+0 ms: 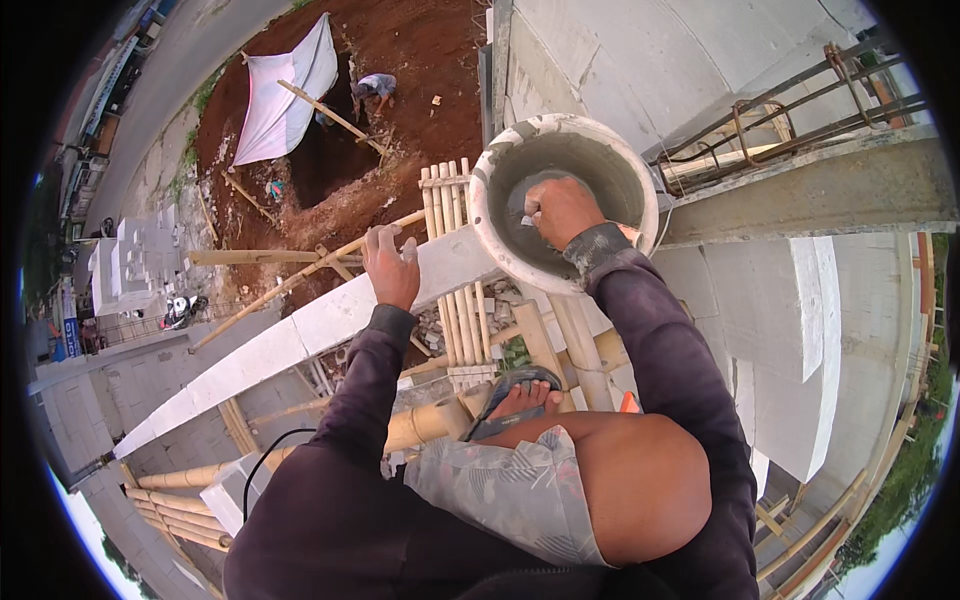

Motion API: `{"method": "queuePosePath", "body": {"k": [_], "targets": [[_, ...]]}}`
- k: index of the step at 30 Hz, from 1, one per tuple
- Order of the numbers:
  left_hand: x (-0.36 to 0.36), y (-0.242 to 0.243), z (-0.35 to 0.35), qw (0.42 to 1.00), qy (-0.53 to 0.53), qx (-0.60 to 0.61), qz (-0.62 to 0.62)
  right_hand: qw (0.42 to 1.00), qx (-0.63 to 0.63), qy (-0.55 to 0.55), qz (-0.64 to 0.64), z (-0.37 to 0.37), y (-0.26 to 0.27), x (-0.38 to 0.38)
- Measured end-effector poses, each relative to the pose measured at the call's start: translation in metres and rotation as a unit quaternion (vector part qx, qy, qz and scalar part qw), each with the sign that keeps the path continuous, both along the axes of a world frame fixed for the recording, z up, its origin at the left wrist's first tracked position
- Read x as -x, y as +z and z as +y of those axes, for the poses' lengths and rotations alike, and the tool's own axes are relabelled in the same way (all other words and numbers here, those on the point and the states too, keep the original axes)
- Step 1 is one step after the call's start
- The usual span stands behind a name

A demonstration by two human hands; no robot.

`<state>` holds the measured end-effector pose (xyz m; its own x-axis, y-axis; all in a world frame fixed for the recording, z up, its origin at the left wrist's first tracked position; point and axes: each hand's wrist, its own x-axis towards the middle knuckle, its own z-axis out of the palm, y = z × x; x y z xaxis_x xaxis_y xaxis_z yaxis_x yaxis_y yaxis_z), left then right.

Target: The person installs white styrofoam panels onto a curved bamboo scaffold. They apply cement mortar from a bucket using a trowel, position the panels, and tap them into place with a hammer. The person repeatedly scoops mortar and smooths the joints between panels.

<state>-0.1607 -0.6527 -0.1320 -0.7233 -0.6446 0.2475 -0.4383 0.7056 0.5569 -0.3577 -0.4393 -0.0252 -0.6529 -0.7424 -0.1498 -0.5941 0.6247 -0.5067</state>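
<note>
My right hand [564, 212] is inside a round, mortar-smeared bucket [489, 232]. Its fingers are curled around a small pale object [527, 220], mostly hidden by the hand. Wet grey mortar [536, 241] lies in the bottom, and a short wooden handle [628, 235] shows at the inner wall beside my wrist. My left hand [391, 268] holds nothing, fingers spread, at the top course of a lightweight concrete block wall [337, 319]. Whether its palm rests on the blocks cannot be told. The bucket stands at the wall's near end.
Steel rebar cages [757, 135] rise from a concrete beam [810, 191] at right. Bamboo scaffold poles [427, 424] run below, beside my sandalled foot [517, 401]. Far beneath, a person [375, 86] bends beside a dug pit [330, 161] under a pale tarp [289, 90]. White blocks [142, 262] are stacked left.
</note>
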Motion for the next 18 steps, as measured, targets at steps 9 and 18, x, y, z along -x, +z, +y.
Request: {"method": "queuePosePath", "body": {"k": [9, 18], "targets": [[-0.044, -0.06, -0.006, 0.986, 0.034, 0.091, -0.136, 0.995, -0.082, 0.02, 0.058, -0.011, -0.07, 0.027], [-0.044, -0.054, -0.005, 0.985, 0.028, 0.065, -0.155, 0.988, -0.149, 0.014, 0.045, -0.016, -0.07, 0.025]]}}
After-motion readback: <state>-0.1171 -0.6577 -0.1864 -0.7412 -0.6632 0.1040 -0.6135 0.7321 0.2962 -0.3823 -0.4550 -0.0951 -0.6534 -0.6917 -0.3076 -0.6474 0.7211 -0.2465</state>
